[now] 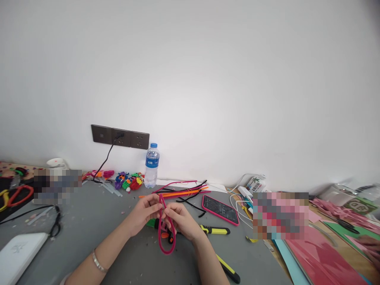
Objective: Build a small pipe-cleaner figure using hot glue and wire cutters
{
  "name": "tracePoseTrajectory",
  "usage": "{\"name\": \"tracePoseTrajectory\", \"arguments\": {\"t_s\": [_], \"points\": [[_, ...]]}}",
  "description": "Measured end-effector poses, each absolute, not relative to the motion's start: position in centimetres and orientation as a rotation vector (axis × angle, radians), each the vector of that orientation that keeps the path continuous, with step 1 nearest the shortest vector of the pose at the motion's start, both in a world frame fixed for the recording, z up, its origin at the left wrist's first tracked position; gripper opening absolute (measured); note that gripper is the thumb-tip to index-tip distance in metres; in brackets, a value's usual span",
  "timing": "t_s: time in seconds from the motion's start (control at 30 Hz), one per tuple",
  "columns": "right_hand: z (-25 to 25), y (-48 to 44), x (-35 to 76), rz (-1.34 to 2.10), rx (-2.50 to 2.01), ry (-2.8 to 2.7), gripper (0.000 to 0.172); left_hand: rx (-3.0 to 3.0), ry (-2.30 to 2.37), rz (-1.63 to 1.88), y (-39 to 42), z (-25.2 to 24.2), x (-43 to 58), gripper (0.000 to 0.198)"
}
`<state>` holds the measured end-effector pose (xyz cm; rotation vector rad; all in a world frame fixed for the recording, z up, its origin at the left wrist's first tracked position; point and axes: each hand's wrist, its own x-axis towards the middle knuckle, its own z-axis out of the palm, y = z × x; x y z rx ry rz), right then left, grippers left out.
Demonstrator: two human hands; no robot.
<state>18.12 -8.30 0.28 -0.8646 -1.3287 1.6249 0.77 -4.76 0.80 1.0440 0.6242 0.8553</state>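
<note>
A magenta pipe cleaner point(168, 252) hangs in a long loop between my hands, above the grey mat. My left hand point(150, 209) pinches it near the top of the loop. The fingers of my right hand point(179, 217) close on it at the other side. Below and behind the loop lies a small green, orange and black piece point(165, 235), partly hidden by my fingers. Just beyond my hands is a bunch of orange pipe cleaners point(184, 193), with black pipe cleaners point(194, 206) and magenta ones among them.
A phone point(221, 209) and yellow-black handled tools point(218, 230) lie to the right. A water bottle point(152, 168) stands by the wall beside colourful fuzzy figures point(130, 182). Scissors point(18, 198) and a white box point(25, 257) are left. Another person's hand point(369, 245) is far right, near coloured sheets point(320, 257).
</note>
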Motion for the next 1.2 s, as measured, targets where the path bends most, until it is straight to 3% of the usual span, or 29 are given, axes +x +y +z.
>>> {"name": "tracePoseTrajectory", "arguments": {"t_s": [0.97, 1.2], "points": [[0.42, -8.56, 18.2, 1.853, -0.704, -1.367, 0.03, 1.137, 0.558, 0.827, -5.1, 1.19, 0.73, 0.024], [0.41, -8.53, 18.34, 1.761, -0.759, -1.404, 0.039, 0.853, 0.624, 0.921, -4.3, 0.41, 0.58, 0.022]]}}
